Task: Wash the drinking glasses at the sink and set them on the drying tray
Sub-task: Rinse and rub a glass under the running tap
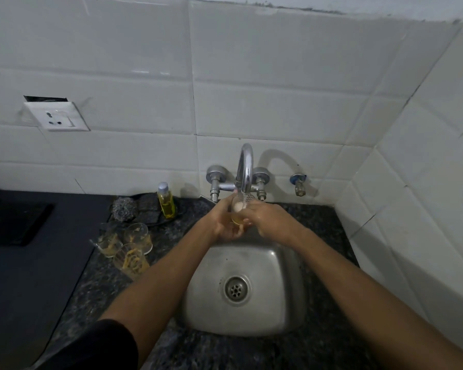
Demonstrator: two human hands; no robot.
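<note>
Behind your counter, a yellow soap bottle (166, 201) stands upright beside a steel scrubber (124, 209); a white wall socket (56, 116) sits on the tiled wall to your left

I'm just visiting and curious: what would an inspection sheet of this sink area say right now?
Surface: dark speckled stone counter around a steel sink; the basin holds nothing but its drain.
Job's things: one glass held under the tap; three glasses with yellow residue stand on the counter left of the sink. No drying tray identified.
Clutter: steel scrubber, bottle of yellow liquid.
Hands: left hand and right hand both grip the glass.
Cables: nothing seen.
Surroundings: white tiled walls, wall socket, spare valve, black cooktop at the left.
</note>
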